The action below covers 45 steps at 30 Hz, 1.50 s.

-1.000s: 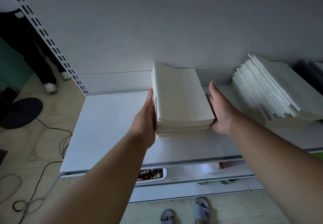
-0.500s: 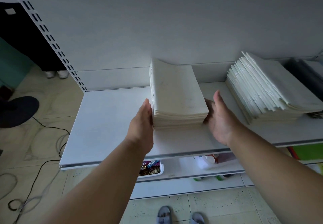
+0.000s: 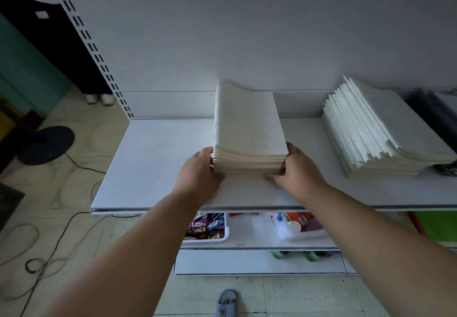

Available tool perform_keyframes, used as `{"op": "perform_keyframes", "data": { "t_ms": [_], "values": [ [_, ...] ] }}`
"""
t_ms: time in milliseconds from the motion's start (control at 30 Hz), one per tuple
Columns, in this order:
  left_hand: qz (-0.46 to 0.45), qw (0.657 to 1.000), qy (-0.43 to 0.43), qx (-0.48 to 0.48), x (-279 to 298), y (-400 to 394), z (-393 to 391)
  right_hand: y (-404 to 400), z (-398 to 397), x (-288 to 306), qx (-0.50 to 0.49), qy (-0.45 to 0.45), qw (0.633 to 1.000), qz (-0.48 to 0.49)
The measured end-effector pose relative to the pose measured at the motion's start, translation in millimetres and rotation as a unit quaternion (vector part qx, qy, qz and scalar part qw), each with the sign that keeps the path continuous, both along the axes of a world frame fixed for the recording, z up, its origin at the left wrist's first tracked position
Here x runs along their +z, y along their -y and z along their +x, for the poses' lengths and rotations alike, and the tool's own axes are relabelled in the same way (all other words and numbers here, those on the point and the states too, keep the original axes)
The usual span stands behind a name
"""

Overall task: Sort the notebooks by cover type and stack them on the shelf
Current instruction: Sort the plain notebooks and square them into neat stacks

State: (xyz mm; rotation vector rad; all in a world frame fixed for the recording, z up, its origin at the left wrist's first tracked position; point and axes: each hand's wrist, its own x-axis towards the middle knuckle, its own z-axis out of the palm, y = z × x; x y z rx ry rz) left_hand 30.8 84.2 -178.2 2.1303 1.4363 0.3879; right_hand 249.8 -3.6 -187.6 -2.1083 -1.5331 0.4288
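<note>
Probably the notebook stack (image 3: 249, 131) is heavy and floppy; left hand (image 3: 200, 170) and right hand (image 3: 298, 168) grip its near corners, fingers curled.

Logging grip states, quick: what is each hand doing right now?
Left hand: grips the near left corner of the middle notebook stack.
Right hand: grips its near right corner.

— What sort of place is this?
— A shop: white metal shelf (image 3: 153, 158) on a slotted upright (image 3: 99, 56), notebook stacks (image 3: 249, 128), and a tray of wrapped sweets (image 3: 206, 227) below.
</note>
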Motion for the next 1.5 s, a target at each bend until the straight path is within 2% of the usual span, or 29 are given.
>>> {"op": "perform_keyframes", "data": {
  "t_ms": [433,567,767,933,1233,1400,1500],
  "values": [
    [0.101,0.994,-0.029,-0.027,-15,3,2,2,4,-16,-0.005,0.082,0.996,0.045],
    [0.108,0.993,-0.031,-0.032,-17,3,2,5,-2,-18,-0.021,0.090,0.994,0.053],
    [0.079,0.996,0.039,0.007,-17,7,-4,8,-12,-7,-0.046,-0.035,0.997,0.057],
    [0.042,0.997,0.064,0.008,-21,1,-6,6,-14,-10,-0.086,-0.041,0.994,0.061],
    [0.000,0.998,0.064,-0.018,-21,-18,-9,3,-4,-3,-0.044,-0.003,0.998,0.035],
    [-0.018,0.997,0.059,-0.050,-17,-26,-13,5,-3,7,-0.027,-0.078,0.996,0.039],
    [-0.018,0.997,0.061,-0.051,-13,-26,-14,4,-1,10,-0.036,-0.087,0.995,0.033]
  ]
}}
